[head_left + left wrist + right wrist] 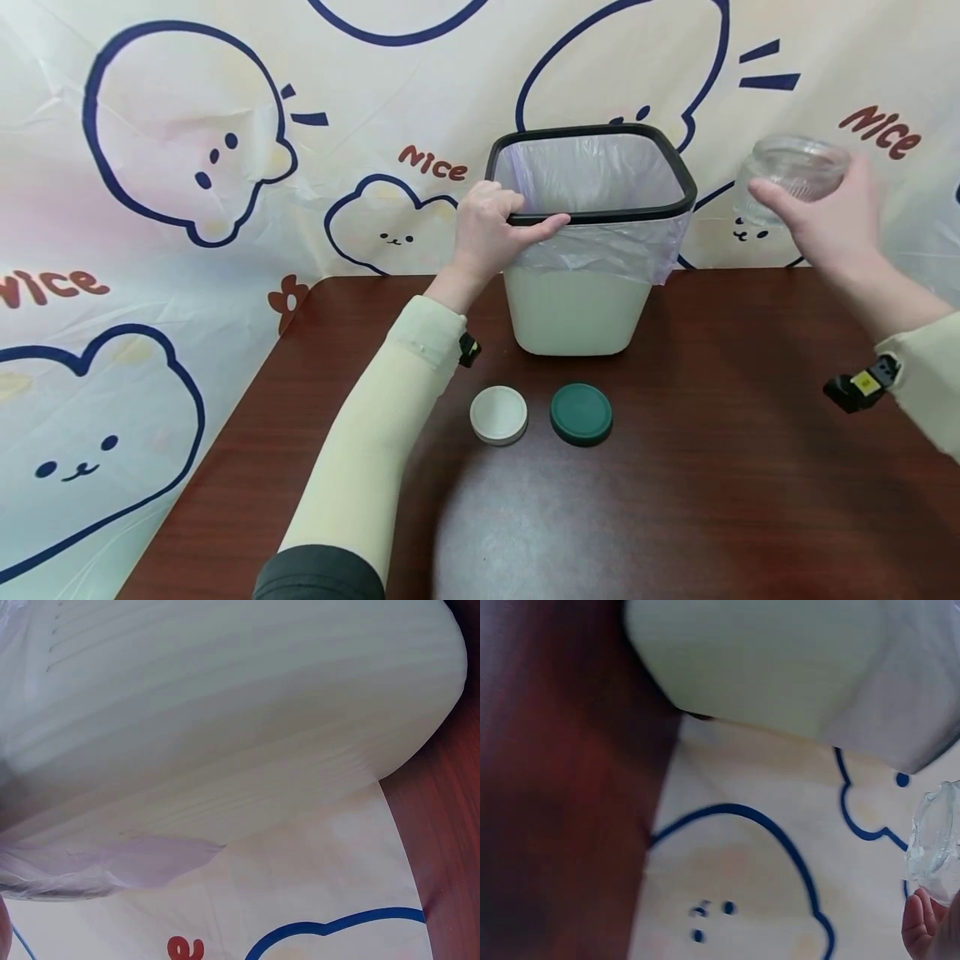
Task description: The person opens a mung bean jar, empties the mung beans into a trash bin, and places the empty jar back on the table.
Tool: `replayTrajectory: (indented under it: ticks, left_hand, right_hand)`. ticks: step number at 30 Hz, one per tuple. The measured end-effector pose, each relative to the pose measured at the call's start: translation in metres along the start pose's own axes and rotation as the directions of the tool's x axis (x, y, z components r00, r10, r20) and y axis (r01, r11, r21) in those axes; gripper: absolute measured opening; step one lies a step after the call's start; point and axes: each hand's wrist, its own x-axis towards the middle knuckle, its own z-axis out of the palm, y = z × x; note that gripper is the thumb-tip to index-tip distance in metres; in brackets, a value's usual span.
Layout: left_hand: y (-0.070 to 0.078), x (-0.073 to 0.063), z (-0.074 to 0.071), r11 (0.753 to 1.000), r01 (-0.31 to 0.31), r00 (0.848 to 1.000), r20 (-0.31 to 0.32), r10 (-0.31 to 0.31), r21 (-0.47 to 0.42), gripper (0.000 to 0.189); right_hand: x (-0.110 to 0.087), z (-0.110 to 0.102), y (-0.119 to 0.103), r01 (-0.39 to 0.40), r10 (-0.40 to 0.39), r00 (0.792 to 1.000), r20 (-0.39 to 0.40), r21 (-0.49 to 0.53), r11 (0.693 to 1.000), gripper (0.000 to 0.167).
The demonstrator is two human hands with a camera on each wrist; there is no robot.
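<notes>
A pale green trash bin (577, 312) with a black rim stands on the table, lined with a translucent purple bag (600, 246). My left hand (491, 225) grips the near left part of that rim, with the thumb lying along its front edge. To the right of the bin, in the air, my right hand (832, 212) holds a clear glass jar (798, 162). In the right wrist view the jar (936, 844) shows at the right edge, with fingertips against it. The left wrist view is mostly filled by the bin's side (225, 712).
A white lid (498, 414) and a dark green lid (581, 412) lie side by side on the brown table (712, 492), in front of the bin. Behind the table hangs a cloth (360, 100) printed with cartoon bears.
</notes>
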Motion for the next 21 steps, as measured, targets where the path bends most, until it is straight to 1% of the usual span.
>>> replayTrajectory:
  ticks: [4, 8, 12, 16, 21]
  left_hand:
    - [0.0, 0.0, -0.002, 1.0, 0.013, 1.0, -0.002, -0.013, -0.005, 0.061]
    - [-0.001, -0.001, -0.004, 1.0, 0.014, 1.0, -0.006, -0.014, -0.003, 0.061]
    - [0.0, 0.0, -0.003, 1.0, 0.007, 1.0, 0.008, -0.007, 0.005, 0.061]
    - [0.001, 0.0, -0.001, 1.0, 0.004, 1.0, 0.013, -0.004, 0.002, 0.061]
    - [0.001, 0.001, 0.0, 1.0, 0.001, 1.0, 0.001, -0.001, 0.0, 0.061]
  right_hand:
    - [-0.011, 0.011, 0.017, 0.0, 0.002, 0.997, 0.082, -0.029, 1.0, 0.098]
    - [-0.025, 0.024, 0.033, 0.05, -0.046, 0.989, 0.139, -0.024, 0.998, 0.099]
    - [-0.041, 0.033, 0.052, 0.094, -0.088, 0.982, 0.165, -0.033, 0.995, 0.096]
    - [-0.056, 0.038, 0.07, 0.122, -0.11, 0.976, 0.187, -0.053, 0.991, 0.091]
    - [-0.066, 0.043, 0.084, 0.137, -0.121, 0.967, 0.222, -0.058, 0.989, 0.089]
